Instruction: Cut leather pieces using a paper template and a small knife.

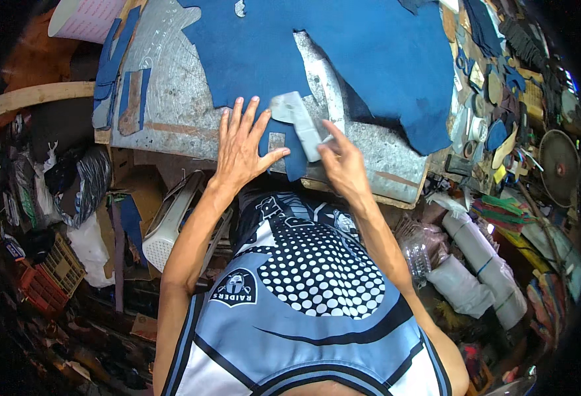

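A large sheet of blue leather (257, 53) with cut-out edges lies on a worn, metal-topped work table (165, 99). My left hand (243, 142) is open and palm down, its fingers spread across the sheet's near edge and the bare metal. To its right, a pale grey angled template (297, 122) rests on a narrow strip of the leather. Beside the template's lower end is my right hand (343, 158), its thumb and fingers drawn together with the index finger reaching forward. Something thin and whitish shows at those fingers, too small to name.
A narrow blue offcut (145, 99) lies on the table's left, and a pale roll (86, 18) stands beyond it. Scraps, tape rolls and tools crowd the right side, near a round fan (559, 168). Wrapped rolls (488, 270) lean at lower right; a red crate (43, 290) sits lower left.
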